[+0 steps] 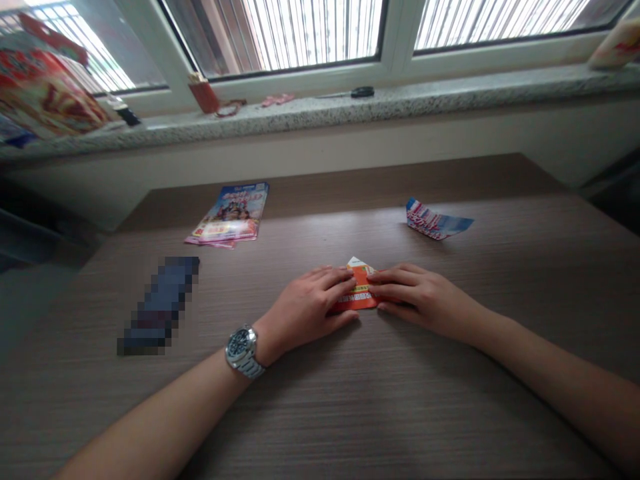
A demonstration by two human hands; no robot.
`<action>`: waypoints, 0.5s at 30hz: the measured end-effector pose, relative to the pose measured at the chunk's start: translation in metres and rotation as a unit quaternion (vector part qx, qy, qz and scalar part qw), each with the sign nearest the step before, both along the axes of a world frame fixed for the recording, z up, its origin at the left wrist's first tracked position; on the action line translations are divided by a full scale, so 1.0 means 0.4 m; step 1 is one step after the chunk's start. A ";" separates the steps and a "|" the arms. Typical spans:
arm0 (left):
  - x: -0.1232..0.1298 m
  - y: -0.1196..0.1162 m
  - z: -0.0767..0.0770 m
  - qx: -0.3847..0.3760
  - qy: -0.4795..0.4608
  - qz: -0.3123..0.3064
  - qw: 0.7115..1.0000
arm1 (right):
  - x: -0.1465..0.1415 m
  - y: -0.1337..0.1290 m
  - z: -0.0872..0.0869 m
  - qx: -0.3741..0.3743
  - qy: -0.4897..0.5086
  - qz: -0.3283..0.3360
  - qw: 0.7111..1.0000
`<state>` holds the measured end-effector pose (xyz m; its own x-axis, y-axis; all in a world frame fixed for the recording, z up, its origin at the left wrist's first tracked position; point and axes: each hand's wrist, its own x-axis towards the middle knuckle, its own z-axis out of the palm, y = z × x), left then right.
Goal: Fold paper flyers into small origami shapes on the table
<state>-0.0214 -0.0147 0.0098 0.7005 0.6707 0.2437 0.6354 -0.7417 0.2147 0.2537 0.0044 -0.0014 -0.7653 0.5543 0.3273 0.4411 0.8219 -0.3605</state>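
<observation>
A folded orange paper [361, 280] with printed text and a white pointed top lies on the table between my hands. My left hand [320, 298] rests on its left side, fingers stretched out and lying flat, with a metal watch [241, 343] on the wrist. From the right, my right hand [417, 293] lays its extended fingers over the paper's other side. Both hands cover parts of the sheet, so its full outline is hidden. Farther back on the right stands a folded blue and pink paper piece [435, 221], apart from my hands.
A stack of colourful leaflets [233, 210] lies at the back left of the wooden table [310, 413]. Nearer is a dark blurred-out object [163, 303]. Scissors [361, 92], a red box [204, 95] and a red food bag [47, 90] are on the stone windowsill [425, 100].
</observation>
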 end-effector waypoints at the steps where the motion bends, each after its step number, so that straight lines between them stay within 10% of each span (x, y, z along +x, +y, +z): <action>1: 0.001 -0.001 0.000 0.002 -0.002 -0.001 1.000 | 0.001 0.000 0.001 0.000 -0.001 0.003 1.000; 15: 0.002 -0.001 -0.006 0.002 -0.037 -0.008 0.999 | -0.006 0.003 0.005 -0.042 0.051 -0.013 0.998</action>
